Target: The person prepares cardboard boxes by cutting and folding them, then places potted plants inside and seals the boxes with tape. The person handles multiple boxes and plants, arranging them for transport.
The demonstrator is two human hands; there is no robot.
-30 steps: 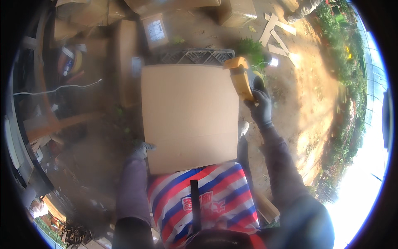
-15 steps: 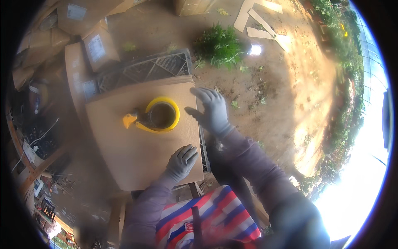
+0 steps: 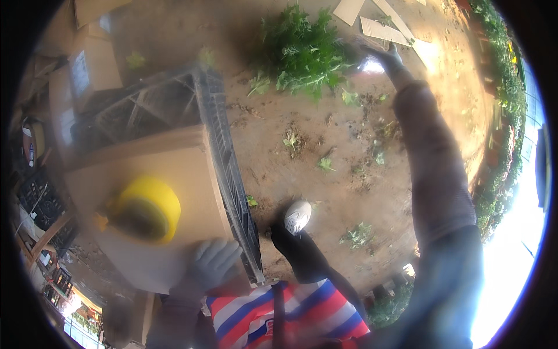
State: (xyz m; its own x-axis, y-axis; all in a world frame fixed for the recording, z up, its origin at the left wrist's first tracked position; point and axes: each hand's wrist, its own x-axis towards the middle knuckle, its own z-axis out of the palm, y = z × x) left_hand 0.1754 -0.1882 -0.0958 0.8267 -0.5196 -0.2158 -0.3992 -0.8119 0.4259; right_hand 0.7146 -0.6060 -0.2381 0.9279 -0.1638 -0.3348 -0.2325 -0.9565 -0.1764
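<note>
Greenhouse-like packing area: bare earth floor (image 3: pixel 261 151), plant row (image 3: pixel 493 38) along glazed-looking wall (image 3: pixel 530 110), cardboard boxes (image 3: pixel 99 61), black crate (image 3: pixel 216 110).

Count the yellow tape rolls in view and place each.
1: the yellow tape roll, on the brown cardboard at lower left. Others may be hidden in the clutter at far left.

Brown dirt floor (image 3: pixel 270 157), partly sunlit

Bright yellow on the tape roll (image 3: pixel 166 200), plain tan on the cardboard (image 3: pixel 174 163), grey on the left glove (image 3: pixel 216 263)! Blackish crate (image 3: pixel 224 157), green plant (image 3: pixel 308 52), and diagonal red, white and blue stripes across the apron (image 3: pixel 308 308)!
</note>
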